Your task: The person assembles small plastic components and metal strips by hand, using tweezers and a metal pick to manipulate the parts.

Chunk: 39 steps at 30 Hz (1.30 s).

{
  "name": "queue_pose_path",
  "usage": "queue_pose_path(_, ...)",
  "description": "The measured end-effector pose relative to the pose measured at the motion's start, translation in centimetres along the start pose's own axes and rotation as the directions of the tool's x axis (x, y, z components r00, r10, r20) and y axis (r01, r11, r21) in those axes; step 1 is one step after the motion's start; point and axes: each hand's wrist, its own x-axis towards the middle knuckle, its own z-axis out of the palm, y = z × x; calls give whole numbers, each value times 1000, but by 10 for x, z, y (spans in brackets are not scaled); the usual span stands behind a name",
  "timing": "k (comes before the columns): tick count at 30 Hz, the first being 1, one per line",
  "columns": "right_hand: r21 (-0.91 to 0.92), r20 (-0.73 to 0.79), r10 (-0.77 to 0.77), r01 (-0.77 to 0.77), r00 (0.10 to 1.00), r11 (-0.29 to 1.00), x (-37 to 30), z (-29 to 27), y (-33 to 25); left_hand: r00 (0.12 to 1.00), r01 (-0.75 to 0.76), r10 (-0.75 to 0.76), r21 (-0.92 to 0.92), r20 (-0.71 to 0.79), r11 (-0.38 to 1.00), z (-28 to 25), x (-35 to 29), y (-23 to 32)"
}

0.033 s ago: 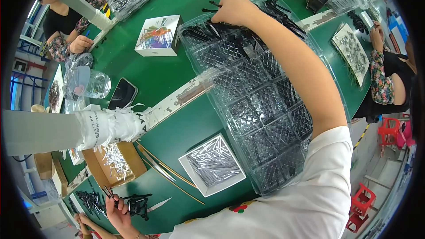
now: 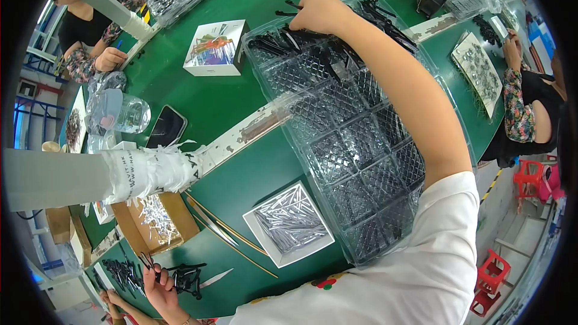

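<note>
Nothing visibly moved; far right hand (image 2: 319,15) and near left hand (image 2: 159,292) each grasp slender black rod-like pieces (image 2: 285,14); advisable: align ends.

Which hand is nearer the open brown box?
Left hand: it is just on the near side of the brown box; the right hand is well away, at the far end of the clear tray.

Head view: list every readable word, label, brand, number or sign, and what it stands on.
White wrapping on the grey post: dark printed capitals, partly legible, left uncopied.
White box with a colourful picture: print too small to read.
I can read nothing else.
</note>
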Motion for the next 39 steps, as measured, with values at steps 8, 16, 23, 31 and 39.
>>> queue_pose_path(8,-5,43,6,-6,999,1000,4,1,6,1000,-15,15,3,-6,1000,1,-3,-2)
queue_pose_path(16,14,-59,-129,130,990,991,-28,-33,3,999,-23,24,-23,48,999,-6,-4,-4)
queue_pose_path(23,-246,143,-157,189,977,951,-108,-50,-19,973,-104,116,-68,200,992,-9,-14,0)
queue_pose_path(31,-381,263,124,-15,957,924,-101,-25,-56,924,-16,-19,88,381,996,29,-19,1)
queue_pose_path(39,-380,-82,-78,41,994,924,-101,-42,-34,864,-43,-22,118,502,992,35,-8,8)
